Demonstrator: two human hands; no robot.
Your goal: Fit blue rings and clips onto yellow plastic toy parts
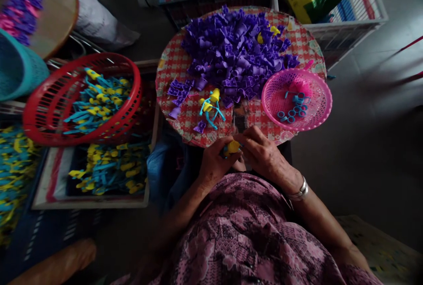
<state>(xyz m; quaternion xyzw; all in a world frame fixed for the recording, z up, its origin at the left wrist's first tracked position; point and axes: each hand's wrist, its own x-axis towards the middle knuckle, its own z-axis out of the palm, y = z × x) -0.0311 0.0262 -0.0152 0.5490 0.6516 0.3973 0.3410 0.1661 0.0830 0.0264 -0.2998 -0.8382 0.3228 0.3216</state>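
Note:
Close to my lap, at the table's near edge, my left hand [214, 164] is closed around a yellow plastic piece [233, 146] with a little blue beside it. My right hand [264, 153], a silver bracelet on its wrist, meets it from the right. Its fingers are pinched together at the yellow piece; what they hold is too small to make out. Just beyond my hands lie yellow-and-blue plastic pieces [211, 106] with long blue strips. Behind them spreads a big heap of purple plastic pieces [231, 51]. A pink basket [327, 109] on the right contains small blue rings [291, 113].
The round table [309, 42] has a red checked cover. To its left, a red basket [29, 120] and a crate [145, 199] hold yellow-and-blue pieces. Crates [350, 25] stand behind. A teal bucket [36, 71] is far left; a bare limb [56, 263] shows lower left.

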